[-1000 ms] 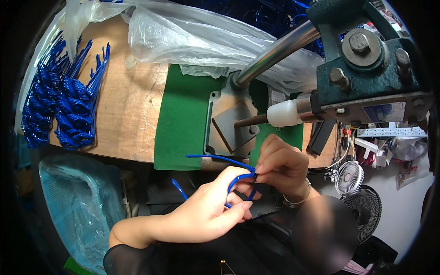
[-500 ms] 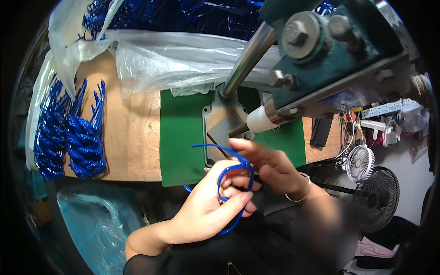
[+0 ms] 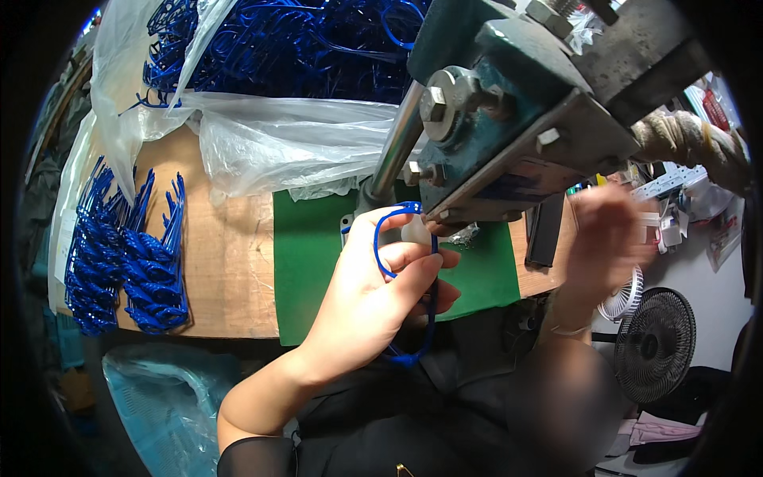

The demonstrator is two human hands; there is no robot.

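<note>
- Head view: left fisheye of a worn pair, looking from above the wearer's dark-clothed lap (image 3: 469,397), on the near side of the green press (image 3: 509,79).
- Faces steeply down and forward, over the wooden bench (image 3: 230,262) left of press.
- Close range: press looms large; left hand (image 3: 369,298), below-left of it, also near.
- Wide coverage: black fan (image 3: 656,346) below-right of press.

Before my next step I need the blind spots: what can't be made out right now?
All in the head view:
- Right hand: blurred; whether it holds anything can't be told.
- Blue piece: partly hidden by the left hand.
- Press: top cut off by the upper edge; base mostly hidden by the left hand and the press itself.
- Blue pile: cut off by the upper edge.
</note>
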